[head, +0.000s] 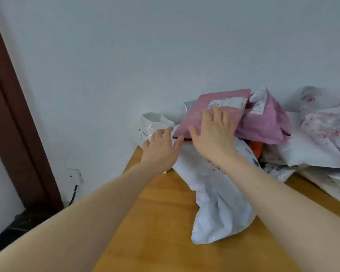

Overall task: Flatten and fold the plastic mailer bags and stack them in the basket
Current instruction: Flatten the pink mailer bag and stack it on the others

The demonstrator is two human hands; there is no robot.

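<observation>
A flat pink mailer bag point(192, 116) with a white label lies on top of a pile at the far end of the wooden table point(161, 222). My right hand point(214, 132) rests on it with fingers spread and straight. My left hand point(159, 148) lies open at the bag's left lower corner, fingers straight, thumb touching the edge. A crumpled white mailer point(218, 195) stretches from under my hands toward me. A second, puffed pink mailer point(267, 124) sits just right of the first. No basket is in view.
A white bag point(151, 124) stands against the wall at the table's far left corner. Several white and red-patterned bags point(322, 134) pile up on the right. A dark door frame point(14, 114) and a wall socket with cable point(73, 177) are left of the table.
</observation>
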